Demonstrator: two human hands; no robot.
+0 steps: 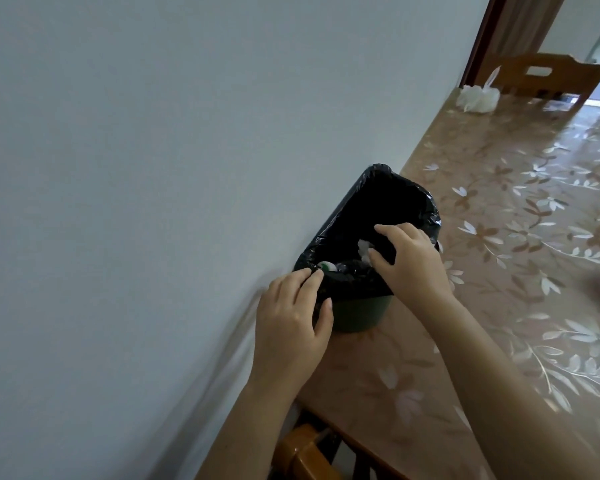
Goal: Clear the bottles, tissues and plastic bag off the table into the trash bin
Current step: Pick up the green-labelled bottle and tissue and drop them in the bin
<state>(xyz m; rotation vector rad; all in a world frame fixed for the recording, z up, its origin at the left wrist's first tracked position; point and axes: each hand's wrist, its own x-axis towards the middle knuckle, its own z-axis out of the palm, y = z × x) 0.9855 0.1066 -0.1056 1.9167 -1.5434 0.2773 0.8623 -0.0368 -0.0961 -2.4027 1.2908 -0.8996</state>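
Trash bin (361, 317) stands on the worktop (499, 271) — left hand (291, 317) and right hand (409, 261) each have a grip clamped on its black liner (378, 202).

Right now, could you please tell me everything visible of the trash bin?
The trash bin is round, dark green plastic, upright on the table beside the wall. A black liner folds over its rim. Inside lie white tissue and a bottle. The left hand pinches the liner's near edge; the right hand hovers over the opening.
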